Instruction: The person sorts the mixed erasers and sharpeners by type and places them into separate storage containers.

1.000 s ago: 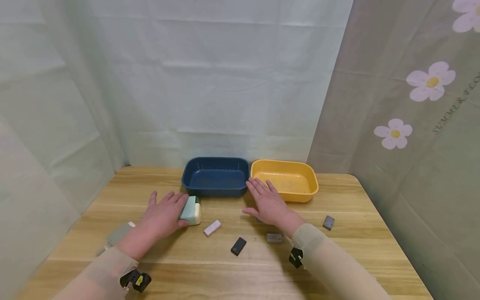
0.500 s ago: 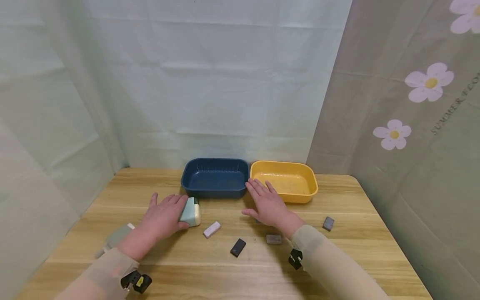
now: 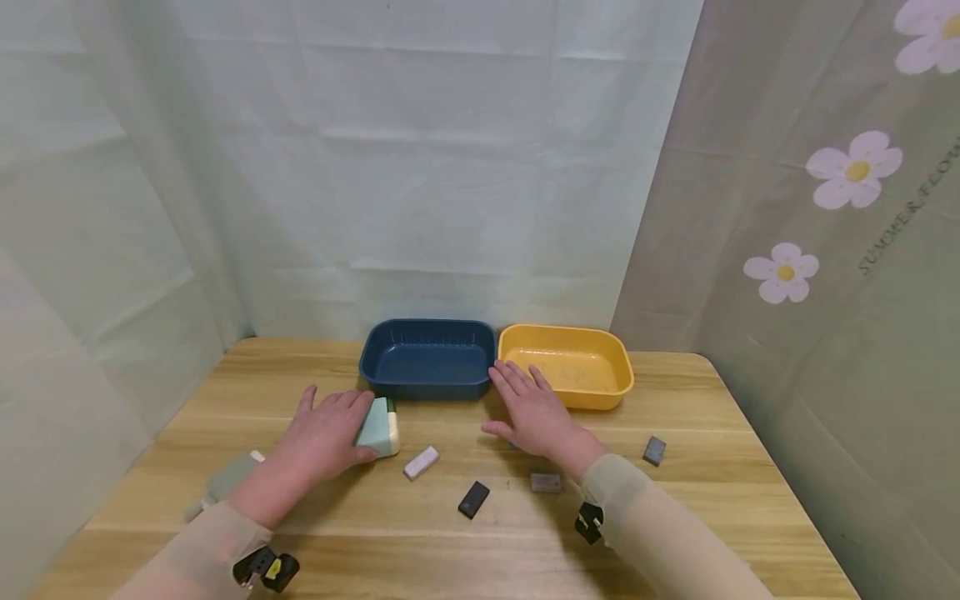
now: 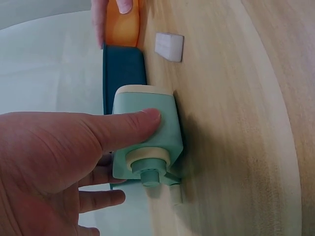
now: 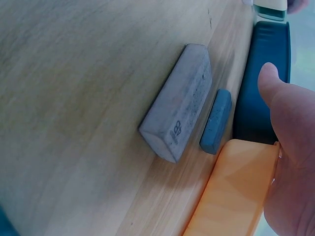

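Observation:
My left hand (image 3: 324, 433) grips a mint-green pencil sharpener (image 3: 377, 429) with a cream end, thumb on one face and fingers on the opposite side. In the left wrist view the sharpener (image 4: 165, 130) shows a round knob and a small crank. My right hand (image 3: 534, 414) has its fingers extended, fingertips at the inner ends of the blue tray (image 3: 427, 390) and the yellow tray (image 3: 592, 400). Below that hand are a grey eraser (image 5: 179, 98) and a smaller blue eraser (image 5: 216, 120), the blue one mostly hidden in the head view.
A white eraser (image 3: 422, 463) and a black eraser (image 3: 473, 500) lie mid-table. Another dark grey eraser (image 3: 654, 451) is at the right. A grey-green object (image 3: 231, 477) lies partly behind the left forearm. Curtains hang behind the wooden table (image 3: 420, 550).

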Motion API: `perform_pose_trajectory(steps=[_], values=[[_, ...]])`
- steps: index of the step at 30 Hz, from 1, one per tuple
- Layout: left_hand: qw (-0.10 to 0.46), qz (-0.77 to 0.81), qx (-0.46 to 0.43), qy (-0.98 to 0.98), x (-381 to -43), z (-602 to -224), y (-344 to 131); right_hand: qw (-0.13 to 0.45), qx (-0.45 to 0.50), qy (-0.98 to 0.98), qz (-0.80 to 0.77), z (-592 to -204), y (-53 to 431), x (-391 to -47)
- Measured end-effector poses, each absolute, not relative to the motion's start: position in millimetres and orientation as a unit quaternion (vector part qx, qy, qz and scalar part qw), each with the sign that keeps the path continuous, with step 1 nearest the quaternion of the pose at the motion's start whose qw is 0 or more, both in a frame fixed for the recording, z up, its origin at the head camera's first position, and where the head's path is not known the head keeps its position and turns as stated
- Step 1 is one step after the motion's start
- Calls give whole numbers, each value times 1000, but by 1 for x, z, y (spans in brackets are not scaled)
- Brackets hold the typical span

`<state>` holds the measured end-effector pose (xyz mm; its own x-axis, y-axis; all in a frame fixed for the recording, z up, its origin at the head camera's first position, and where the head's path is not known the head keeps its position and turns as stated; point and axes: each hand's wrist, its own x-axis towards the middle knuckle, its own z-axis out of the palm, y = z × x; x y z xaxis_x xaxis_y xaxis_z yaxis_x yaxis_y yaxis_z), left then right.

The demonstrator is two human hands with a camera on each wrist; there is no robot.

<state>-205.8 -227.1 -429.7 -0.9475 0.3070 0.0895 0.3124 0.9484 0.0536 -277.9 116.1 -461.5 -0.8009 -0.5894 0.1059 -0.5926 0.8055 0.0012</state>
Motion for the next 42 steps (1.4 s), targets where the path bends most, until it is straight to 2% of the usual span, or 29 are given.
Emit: perform_pose_trajectory(steps=[11,22,42], values=[[55,-43,-152,-986,-204,-416,-222,52,310,-949,17,-461,115,-277],[94,-50,-170,-980,-204,-402,-220,53,306,-951,9,-462,115,-278],[112,-54,-176,-976,-222,-383,-197,56,312,-948,17,-462,116,-277]])
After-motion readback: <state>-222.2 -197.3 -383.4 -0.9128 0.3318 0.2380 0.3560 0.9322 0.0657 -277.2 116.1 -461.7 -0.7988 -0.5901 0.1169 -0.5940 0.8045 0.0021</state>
